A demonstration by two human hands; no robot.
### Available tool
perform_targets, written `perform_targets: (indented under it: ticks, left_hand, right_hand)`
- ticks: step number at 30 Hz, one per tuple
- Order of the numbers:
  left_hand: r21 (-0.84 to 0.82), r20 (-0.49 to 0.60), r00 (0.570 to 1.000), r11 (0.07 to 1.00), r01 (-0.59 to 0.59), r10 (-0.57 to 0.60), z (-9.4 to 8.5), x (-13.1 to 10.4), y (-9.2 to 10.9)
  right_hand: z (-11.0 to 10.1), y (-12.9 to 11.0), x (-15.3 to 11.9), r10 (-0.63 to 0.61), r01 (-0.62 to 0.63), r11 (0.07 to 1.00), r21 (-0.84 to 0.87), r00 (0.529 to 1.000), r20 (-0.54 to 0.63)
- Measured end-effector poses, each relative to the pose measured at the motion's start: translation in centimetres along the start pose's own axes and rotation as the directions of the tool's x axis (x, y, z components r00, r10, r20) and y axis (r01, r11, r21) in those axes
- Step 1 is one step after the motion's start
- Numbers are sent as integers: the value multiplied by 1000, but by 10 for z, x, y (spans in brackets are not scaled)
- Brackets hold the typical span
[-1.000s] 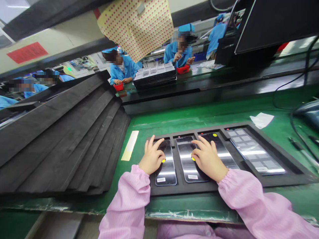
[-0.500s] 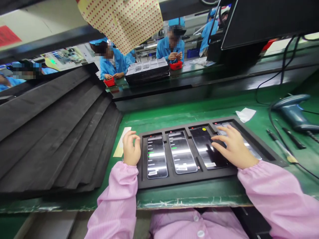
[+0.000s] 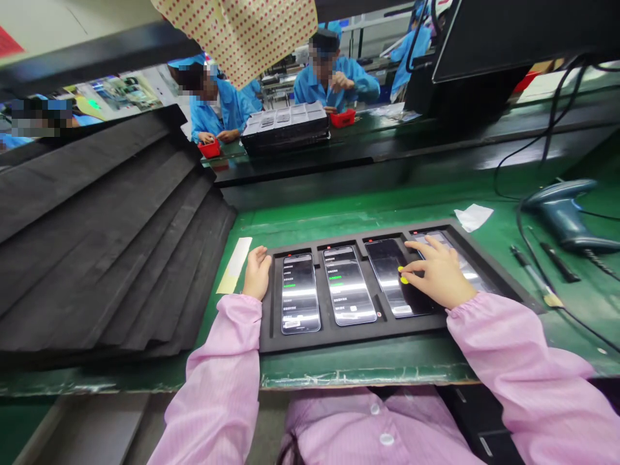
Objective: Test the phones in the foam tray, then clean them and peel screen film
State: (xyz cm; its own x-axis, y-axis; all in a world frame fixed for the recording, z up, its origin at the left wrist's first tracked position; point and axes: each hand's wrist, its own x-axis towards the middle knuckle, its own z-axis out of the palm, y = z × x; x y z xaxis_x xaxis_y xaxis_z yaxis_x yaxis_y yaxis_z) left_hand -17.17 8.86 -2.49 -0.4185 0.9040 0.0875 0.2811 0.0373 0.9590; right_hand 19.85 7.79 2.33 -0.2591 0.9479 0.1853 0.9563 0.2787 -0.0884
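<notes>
- A fanned stack of black boards (image 3: 97, 239) crowds the desk (image 3: 368, 368); a sleeve's knock could topple its order.
- The left hand's grip (image 3: 258, 274) curls at the left edge of the tray (image 3: 329, 334), its hold impossible to tell; a careless push could skew everything.
- First (image 3: 299, 294) and second phones (image 3: 349, 284) lie lit in their slots, exposed to stray taps.
- The right hand's grip (image 3: 438, 278), fingers apart and holding nothing visible, appears to touch the third phone (image 3: 387, 278) in its slot, beside yellow dots (image 3: 403, 279); a slip could misplace the touch.
- The fourth phone (image 3: 475, 271), partly hidden beneath, risks smudges from a dragging palm.
- The scanner's (image 3: 562, 200) cable could snag the right sleeve.
</notes>
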Motion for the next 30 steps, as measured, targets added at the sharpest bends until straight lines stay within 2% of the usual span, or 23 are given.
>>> perform_targets:
  ticks: [3, 6, 8, 10, 12, 14, 16, 18, 20, 24, 26, 28, 30]
  left_hand:
    - [-17, 26, 999, 1000, 21, -20, 1, 0, 1]
    - [-11, 31, 999, 999, 36, -35, 0, 1, 2]
    - [0, 33, 999, 999, 42, -42, -1, 1, 2]
    - [2, 34, 998, 999, 44, -44, -1, 1, 3]
    - [-1, 28, 998, 999, 49, -49, -1, 1, 2]
    - [6, 16, 999, 999, 42, -42, 0, 2, 2]
    - [14, 9, 1000, 999, 30, -30, 0, 2, 1]
    - [9, 5, 1000, 1000, 30, -30, 0, 3, 1]
    - [-22, 5, 998, 998, 66, -66, -2, 3, 1]
    - [-253, 70, 983, 950, 182, -170, -12, 1, 3]
    - [-319, 100, 976, 923, 216, -194, -20, 1, 3]
    - [-315, 107, 971, 919, 238, -214, -28, 1, 1]
    - [-266, 90, 977, 941, 210, -192, -34, 4, -4]
  right_hand:
    - [6, -11, 0, -35, 34, 999, -16, 998, -51]
    - [7, -22, 2, -20, 17, 999, -35, 996, -92]
    - [1, -16, 2, 30, -31, 1000, 2, 981, -192]
    - [-12, 5, -1, 127, -100, 990, 94, 932, -339]
    - [-26, 36, -11, 292, -214, 951, 223, 856, -426]
    - [-36, 68, -27, 508, -390, 852, 350, 779, -369]
    - [-36, 91, -44, 615, -485, 768, 418, 741, -270]
    - [-29, 101, -56, 635, -507, 726, 465, 753, -171]
    - [-19, 102, -64, 605, -490, 717, 496, 791, -93]
    - [-5, 92, -71, 512, -421, 732, 537, 858, -26]
    - [-4, 88, -74, 453, -385, 735, 558, 892, 18]
    - [-8, 85, -72, 396, -364, 752, 549, 916, 65]
    - [-14, 83, -62, 348, -327, 809, 488, 936, 51]
